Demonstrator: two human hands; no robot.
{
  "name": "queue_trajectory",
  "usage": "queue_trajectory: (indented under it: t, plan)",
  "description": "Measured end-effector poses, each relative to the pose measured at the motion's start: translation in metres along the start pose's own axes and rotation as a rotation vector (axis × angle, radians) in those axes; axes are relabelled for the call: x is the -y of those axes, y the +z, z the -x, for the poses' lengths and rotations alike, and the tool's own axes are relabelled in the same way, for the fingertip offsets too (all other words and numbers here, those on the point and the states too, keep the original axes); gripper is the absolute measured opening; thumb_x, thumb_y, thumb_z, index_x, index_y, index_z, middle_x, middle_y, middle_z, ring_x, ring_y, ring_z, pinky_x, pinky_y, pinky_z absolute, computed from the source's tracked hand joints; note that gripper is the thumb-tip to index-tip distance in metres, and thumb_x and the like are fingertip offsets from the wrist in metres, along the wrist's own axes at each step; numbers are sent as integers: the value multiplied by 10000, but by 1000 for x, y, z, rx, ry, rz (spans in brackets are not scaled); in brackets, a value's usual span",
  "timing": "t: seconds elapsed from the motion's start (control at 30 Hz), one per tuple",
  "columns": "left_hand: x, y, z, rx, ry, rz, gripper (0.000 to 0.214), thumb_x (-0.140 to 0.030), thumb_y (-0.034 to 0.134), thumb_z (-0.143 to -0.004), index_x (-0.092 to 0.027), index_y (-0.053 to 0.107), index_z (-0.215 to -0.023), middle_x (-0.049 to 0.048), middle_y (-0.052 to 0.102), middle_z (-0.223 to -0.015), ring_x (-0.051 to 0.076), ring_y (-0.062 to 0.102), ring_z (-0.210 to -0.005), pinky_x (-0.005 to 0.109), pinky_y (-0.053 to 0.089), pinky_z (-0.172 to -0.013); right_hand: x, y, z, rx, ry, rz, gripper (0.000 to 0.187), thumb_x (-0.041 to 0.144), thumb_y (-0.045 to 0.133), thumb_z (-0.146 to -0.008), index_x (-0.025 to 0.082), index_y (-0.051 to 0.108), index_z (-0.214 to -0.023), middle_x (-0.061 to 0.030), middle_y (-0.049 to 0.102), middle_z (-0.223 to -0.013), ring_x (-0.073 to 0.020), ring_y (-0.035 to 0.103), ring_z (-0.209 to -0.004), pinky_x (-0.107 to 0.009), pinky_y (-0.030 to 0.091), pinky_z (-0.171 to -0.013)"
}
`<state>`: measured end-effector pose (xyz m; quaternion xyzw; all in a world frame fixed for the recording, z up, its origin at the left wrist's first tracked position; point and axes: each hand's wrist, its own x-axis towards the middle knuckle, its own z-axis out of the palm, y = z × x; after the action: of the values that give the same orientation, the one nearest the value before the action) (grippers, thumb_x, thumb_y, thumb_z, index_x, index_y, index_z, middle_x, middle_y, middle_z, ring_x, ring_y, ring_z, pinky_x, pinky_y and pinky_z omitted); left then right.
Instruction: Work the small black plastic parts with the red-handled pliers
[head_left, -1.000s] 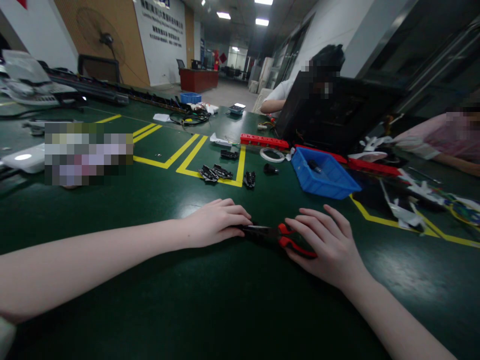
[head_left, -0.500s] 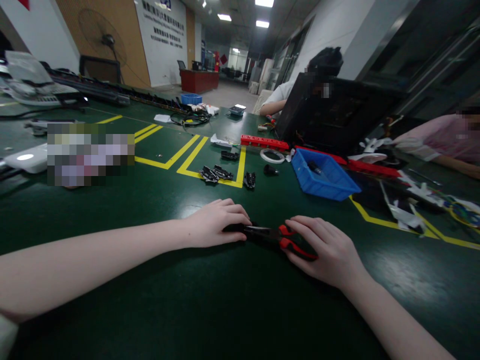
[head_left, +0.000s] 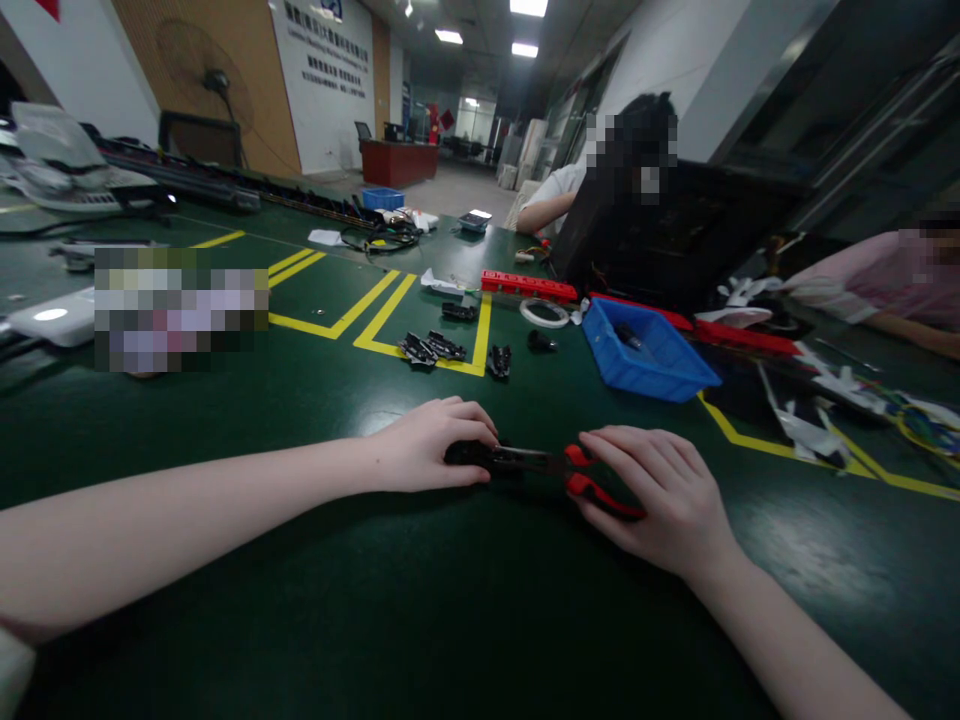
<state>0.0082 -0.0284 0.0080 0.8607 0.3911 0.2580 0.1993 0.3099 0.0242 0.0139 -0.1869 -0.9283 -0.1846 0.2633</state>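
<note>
My left hand is closed around a black part, pinching it between thumb and fingers just above the green table. Red-handled pliers lie in my right hand, whose fingers wrap their grips. The pliers' long jaws point left and reach the black part; whether they bite on it I cannot make out. Beyond my hands lie several small black parts, some on the yellow tape. A short black cylindrical piece sits to their right.
A blue bin with a dark item stands at the right, near a white ring and red strips. A big black panel leans behind it. Two other people sit across and at the right. Cables and scraps lie at far right.
The pliers and my right hand have shifted slightly right. My left fingers have moved a little, so more of the black part shows.
</note>
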Motion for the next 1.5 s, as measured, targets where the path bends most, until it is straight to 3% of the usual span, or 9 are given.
queue_trajectory:
  t: [0.6, 1.5]
  plan:
    - [2, -2, -1, 14, -50, 129, 124, -223, 703, -873, -170, 707, -986, 78, 651, -1162, 220, 602, -1080, 382, 481, -942, 6, 2, -2, 20, -22, -15, 470, 253, 665, -827, 135, 556, -1268, -145, 682, -1124, -279, 638, -1007, -404, 518, -828]
    - [5, -3, -2, 29, -74, 174, 132, -224, 700, -878, -187, 717, -1003, 62, 668, -1169, 220, 603, -1092, 367, 466, -937, 4, 4, -1, 19, 0, -30, 402, 252, 634, -849, 124, 572, -1225, -147, 660, -1085, -266, 626, -983, -395, 527, -810]
